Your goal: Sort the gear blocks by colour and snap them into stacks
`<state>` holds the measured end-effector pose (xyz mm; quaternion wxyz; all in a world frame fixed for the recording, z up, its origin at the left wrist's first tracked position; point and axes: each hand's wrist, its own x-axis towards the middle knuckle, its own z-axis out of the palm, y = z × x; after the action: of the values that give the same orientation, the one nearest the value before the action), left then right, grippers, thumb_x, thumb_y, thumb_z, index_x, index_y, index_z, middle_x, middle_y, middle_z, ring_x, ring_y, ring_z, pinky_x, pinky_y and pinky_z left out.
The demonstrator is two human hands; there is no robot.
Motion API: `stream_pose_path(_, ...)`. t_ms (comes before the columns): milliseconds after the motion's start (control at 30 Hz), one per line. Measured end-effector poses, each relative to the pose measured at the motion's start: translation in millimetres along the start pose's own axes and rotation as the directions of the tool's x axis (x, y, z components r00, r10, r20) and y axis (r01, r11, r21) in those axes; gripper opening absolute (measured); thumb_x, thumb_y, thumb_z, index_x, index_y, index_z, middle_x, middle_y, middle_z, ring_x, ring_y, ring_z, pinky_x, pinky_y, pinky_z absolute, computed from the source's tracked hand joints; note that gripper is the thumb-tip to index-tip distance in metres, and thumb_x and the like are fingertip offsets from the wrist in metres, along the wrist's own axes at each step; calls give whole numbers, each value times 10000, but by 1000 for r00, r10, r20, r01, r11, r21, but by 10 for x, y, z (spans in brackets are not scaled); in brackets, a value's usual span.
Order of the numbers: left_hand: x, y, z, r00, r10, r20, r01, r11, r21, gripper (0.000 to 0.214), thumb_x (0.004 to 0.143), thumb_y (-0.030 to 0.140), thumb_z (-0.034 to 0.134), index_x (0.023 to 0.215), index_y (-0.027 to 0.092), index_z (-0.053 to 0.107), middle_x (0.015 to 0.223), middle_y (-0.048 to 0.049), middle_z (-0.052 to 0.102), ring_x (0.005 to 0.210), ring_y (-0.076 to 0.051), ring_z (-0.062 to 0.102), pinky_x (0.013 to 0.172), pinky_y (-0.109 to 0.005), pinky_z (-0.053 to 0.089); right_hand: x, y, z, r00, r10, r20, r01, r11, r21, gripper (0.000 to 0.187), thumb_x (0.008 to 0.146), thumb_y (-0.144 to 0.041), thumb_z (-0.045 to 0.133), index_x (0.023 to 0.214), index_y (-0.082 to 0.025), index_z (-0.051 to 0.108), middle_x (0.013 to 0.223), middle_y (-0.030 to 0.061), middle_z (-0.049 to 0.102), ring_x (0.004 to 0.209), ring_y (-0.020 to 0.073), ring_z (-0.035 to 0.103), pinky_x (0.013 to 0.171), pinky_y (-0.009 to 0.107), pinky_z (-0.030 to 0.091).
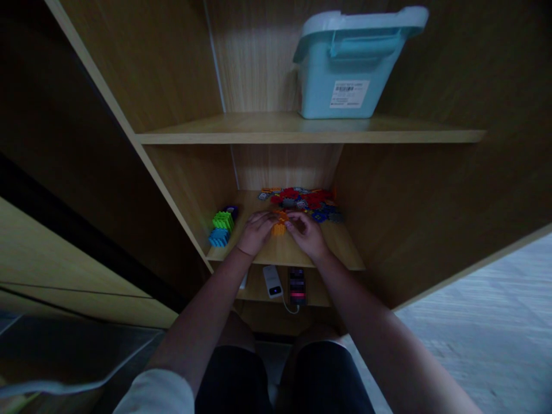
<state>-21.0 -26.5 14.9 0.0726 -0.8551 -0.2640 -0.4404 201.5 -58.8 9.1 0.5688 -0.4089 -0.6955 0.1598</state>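
Over the middle shelf, my left hand (257, 231) and my right hand (308, 233) meet around orange interlocking toy pieces (279, 229). The left fingers are closed on the left side of the orange pieces, and the right thumb and finger pinch them from the right. A lower orange part shows between the hands; the rest is partly covered by fingers. Behind them lies a heap of flat toothed pieces (317, 199) in red, blue, orange and grey. To the left stand a green block (223, 220) and a blue block (219, 237) built of similar pieces, with a dark purple one (232, 211) behind.
A light blue lidded bin (340, 63) sits on the upper shelf (259, 137). Below the middle shelf's front edge (284, 261) lie a white power bank (272, 282) and a phone (297, 286) joined by a cable. Cabinet side walls close in on the left and right.
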Motion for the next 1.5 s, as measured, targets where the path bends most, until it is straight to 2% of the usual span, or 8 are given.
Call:
stream_pose_path(200, 40, 75, -12, 994, -88, 59, 93, 990, -104, 252, 1033, 190, 540, 1183, 242, 737, 1308, -105, 767, 1314, -256, 675, 1179, -524, 519, -7, 51, 15, 998, 59, 10, -59, 998, 0, 341, 983, -600, 676, 1133, -299, 737, 1142, 65, 793, 1048, 282, 722, 1001, 479, 584)
stream_pose_path(333, 73, 135, -44, 981, -196, 6, 195, 970, -147, 375, 993, 244, 632, 1367, 212, 625, 1449, -144, 674, 1396, -295, 608, 1232, -546, 466, 0, 89, 21, 997, 76, -29, -78, 995, -64, 379, 955, -600, 713, 1166, -285, 716, 1127, 75, 779, 998, 276, 703, 944, 455, 580)
stream_pose_path(433, 44, 49, -20, 934, -355, 43, 354, 898, -262, 584, 957, 380, 738, 1468, 183, 533, 1483, -180, 626, 1416, -324, 587, 1228, -542, 464, 8, 127, 25, 998, 61, -19, -63, 994, -95, 385, 957, -576, 716, 1204, -282, 692, 1170, 84, 770, 1017, 281, 697, 947, 459, 572)
stream_pose_path(533, -5, -108, 54, 869, -464, 174, 492, 765, -416, 772, 857, 501, 860, 1476, 191, 520, 1533, -191, 586, 1450, -347, 563, 1247, -552, 438, 13, 172, 33, 999, 46, -1, -46, 994, -102, 383, 968, -563, 704, 1228, -283, 677, 1203, 83, 764, 1047, 282, 697, 973, 469, 567)
stream_pose_path(667, -47, -263, 154, 851, -435, 293, 520, 627, -580, 937, 747, 542, 951, 1496, 192, 509, 1530, -204, 592, 1463, -349, 559, 1267, -547, 415, 17, 205, 42, 999, 37, 11, -36, 995, -94, 378, 967, -550, 706, 1236, -288, 668, 1222, 85, 763, 1075, 284, 696, 998, 479, 564)
stream_pose_path(767, -61, -307, 184, 849, -422, 317, 523, 585, -620, 956, 740, 557, 953, 1503, 195, 506, 1519, -200, 607, 1461, -344, 566, 1271, -546, 412, 20, 204, 44, 999, 35, 25, -32, 995, -90, 376, 967, -537, 708, 1244, -287, 661, 1228, 89, 761, 1081, 282, 694, 1009, 483, 562)
stream_pose_path(1100, -75, -316, 189, 821, -456, 344, 561, 532, -634, 822, 804, 483, 919, 1476, 212, 532, 1415, -154, 679, 1317, -299, 667, 1184, -505, 502, 21, 224, 56, 998, 49, 46, -46, 997, -68, 396, 959, -549, 707, 1256, -292, 654, 1262, 84, 755, 1077, 272, 689, 1009, 479, 570)
stream_pose_path(1500, -67, -311, 192, 824, -453, 342, 558, 538, -631, 816, 800, 493, 913, 1455, 190, 531, 1394, -162, 678, 1313, -301, 662, 1157, -483, 514, 33, 156, 53, 995, 66, 71, -61, 996, -66, 401, 946, -543, 709, 1250, -286, 660, 1238, 89, 764, 1072, 281, 691, 983, 474, 574)
